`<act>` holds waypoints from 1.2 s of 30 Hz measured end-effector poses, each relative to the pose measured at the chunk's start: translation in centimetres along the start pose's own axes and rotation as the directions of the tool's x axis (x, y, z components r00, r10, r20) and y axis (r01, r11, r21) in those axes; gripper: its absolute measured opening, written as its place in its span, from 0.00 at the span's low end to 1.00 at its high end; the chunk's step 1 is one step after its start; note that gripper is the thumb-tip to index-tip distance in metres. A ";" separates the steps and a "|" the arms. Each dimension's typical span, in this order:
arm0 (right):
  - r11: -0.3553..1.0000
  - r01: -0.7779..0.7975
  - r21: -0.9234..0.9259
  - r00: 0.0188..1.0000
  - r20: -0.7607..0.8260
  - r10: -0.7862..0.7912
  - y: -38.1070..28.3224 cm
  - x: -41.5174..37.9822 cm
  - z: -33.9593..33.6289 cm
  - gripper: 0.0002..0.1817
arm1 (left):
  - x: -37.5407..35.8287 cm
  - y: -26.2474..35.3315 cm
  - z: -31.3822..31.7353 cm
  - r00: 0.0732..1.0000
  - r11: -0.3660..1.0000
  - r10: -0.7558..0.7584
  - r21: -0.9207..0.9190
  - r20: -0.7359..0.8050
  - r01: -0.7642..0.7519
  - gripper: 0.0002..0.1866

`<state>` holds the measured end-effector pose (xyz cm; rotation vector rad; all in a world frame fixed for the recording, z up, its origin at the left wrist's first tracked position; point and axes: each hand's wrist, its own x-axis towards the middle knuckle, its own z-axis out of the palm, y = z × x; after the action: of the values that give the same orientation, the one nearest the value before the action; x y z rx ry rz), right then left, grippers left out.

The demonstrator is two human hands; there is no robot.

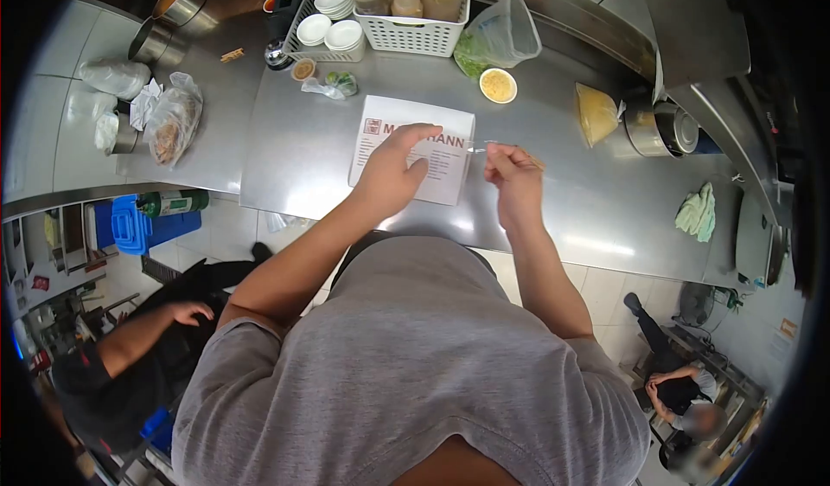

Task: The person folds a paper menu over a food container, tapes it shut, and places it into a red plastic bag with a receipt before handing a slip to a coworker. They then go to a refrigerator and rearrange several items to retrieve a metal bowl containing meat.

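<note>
A white box (443,183) with red print lies on the steel counter (303,162) in front of me. Over its left half is my left hand (393,170), fingers apart and holding nothing. Just off the right edge of the box, my right hand (517,183) pinches a small clear strip (478,149) that reaches toward the box. A thin brown item (534,163) shows by the fingers of that hand; what it is I cannot make out.
Behind the box stand a white basket (415,36) of bottles, a bowl (498,86) and a clear bag (510,32). A yellow bag (596,112) and a cloth (697,213) lie right, bagged food (173,123) left. Two people are behind me.
</note>
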<state>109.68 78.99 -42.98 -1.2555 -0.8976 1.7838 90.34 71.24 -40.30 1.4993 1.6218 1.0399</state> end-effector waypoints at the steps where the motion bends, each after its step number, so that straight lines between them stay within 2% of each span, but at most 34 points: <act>1: 0.998 -0.052 0.033 0.999 -0.015 0.052 0.9 0.4 -0.3 0.06 | 0.0 0.3 1.2 0.994 0.988 0.074 0.141 -0.076 -0.063 0.21; 2: 0.997 -0.063 0.044 0.998 -0.004 0.064 1.6 0.9 -0.6 0.06 | 0.1 0.5 2.2 0.995 0.986 0.064 0.156 -0.076 -0.051 0.21; 4: 0.988 -0.140 0.061 0.989 -0.031 0.142 3.3 1.1 -1.0 0.07 | 0.0 0.4 4.1 0.977 0.927 0.177 0.355 -0.122 -0.124 0.20; 6: 0.987 -0.155 0.038 0.987 -0.039 0.156 4.9 1.0 -1.3 0.07 | 0.0 -1.0 6.7 0.985 0.921 0.141 0.377 -0.095 -0.096 0.21; 8: 0.977 -0.190 0.098 0.978 -0.070 0.197 6.3 1.2 -1.3 0.07 | 0.5 -1.6 9.1 0.961 0.854 0.168 0.520 -0.221 -0.030 0.23; 10: 0.966 -0.233 0.112 0.967 -0.074 0.242 6.8 1.5 -1.7 0.06 | 1.2 -2.0 9.8 0.954 0.849 0.166 0.528 -0.251 -0.009 0.26; 13: 0.930 -0.324 0.175 0.946 0.035 0.323 7.5 2.7 -2.5 0.07 | 1.6 -2.8 10.0 0.938 0.840 0.172 0.542 -0.302 0.020 0.25; 15: 0.851 -0.475 0.221 0.878 0.185 0.442 7.6 3.6 -2.5 0.08 | 1.7 -3.1 9.9 0.925 0.898 0.146 0.439 -0.350 0.025 0.24; 19: 0.846 -0.498 0.188 0.863 0.199 0.464 7.3 3.5 -1.7 0.08 | 1.8 -2.9 10.4 0.902 0.909 0.143 0.415 -0.407 0.043 0.22; 21: 0.848 -0.525 0.070 0.849 0.114 0.516 6.7 3.3 -1.5 0.08 | 1.8 -3.0 10.4 0.904 0.893 0.145 0.447 -0.403 0.056 0.20; 22: 0.848 -0.526 0.062 0.848 0.120 0.517 7.0 3.4 -1.5 0.08 | 1.6 -3.3 10.0 0.900 0.892 0.143 0.448 -0.411 0.063 0.20; 24: 0.884 -0.452 -0.119 0.874 0.141 0.466 7.4 3.8 -1.8 0.07 | 1.6 -3.9 8.7 0.929 0.840 0.200 0.542 -0.310 0.000 0.20; 25: 0.884 -0.449 -0.133 0.873 0.146 0.465 7.5 3.7 -1.9 0.07 | 1.5 -4.1 7.8 0.934 0.766 0.202 0.642 -0.294 0.036 0.20; 26: 0.944 -0.300 -0.134 0.948 0.066 0.311 7.7 3.5 -1.9 0.06 | 1.4 -4.5 6.7 0.946 0.695 0.102 0.703 -0.307 0.153 0.22; 27: 0.978 -0.143 -0.149 0.990 -0.009 0.144 7.7 3.3 -1.7 0.06 | 1.2 -6.0 5.5 0.921 0.626 0.066 0.734 -0.385 0.262 0.23; 28: 0.976 -0.141 -0.169 0.990 0.008 0.144 7.6 3.1 -1.5 0.06 | 1.0 -7.7 4.1 0.883 0.549 0.032 0.747 -0.468 0.376 0.24; 29: 0.984 0.017 -0.176 0.998 0.068 -0.005 7.4 2.7 -1.3 0.06 | 0.6 -8.7 2.5 0.870 0.551 0.018 0.731 -0.494 0.403 0.24; 30: 0.970 0.172 -0.169 0.979 0.135 -0.150 7.4 2.2 -1.1 0.08 | -0.1 -9.6 0.8 0.815 0.568 -0.024 0.663 -0.579 0.488 0.25; 31: 0.920 0.215 -0.329 0.969 0.190 -0.159 7.6 1.6 -1.1 0.11 | -1.2 -10.0 -0.4 0.748 0.578 -0.064 0.587 -0.660 0.567 0.26; 32: 0.913 0.222 -0.342 0.962 0.230 -0.147 7.4 1.5 -1.4 0.11 | -2.9 -10.3 -1.1 0.719 0.571 -0.077 0.561 -0.691 0.600 0.26; 33: 0.774 0.125 -0.621 0.939 0.325 0.109 6.8 1.7 -2.1 0.12 | -4.7 -10.6 -1.8 0.644 0.661 -0.101 0.433 -0.758 0.614 0.27; 34: 0.533 0.093 -0.841 0.872 0.327 0.364 6.4 1.8 -2.4 0.14 | -6.5 -10.9 -2.6 0.562 0.738 -0.128 0.300 -0.817 0.604 0.27; 36: 0.389 0.316 -0.865 0.861 0.434 0.265 7.2 0.3 -4.0 0.15 | -11.2 -11.0 -3.0 0.478 0.767 -0.149 0.204 -0.866 0.608 0.27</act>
<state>112.05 76.41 -50.47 -1.3328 -2.5101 1.5645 83.91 59.62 -49.23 0.7636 2.9416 1.1597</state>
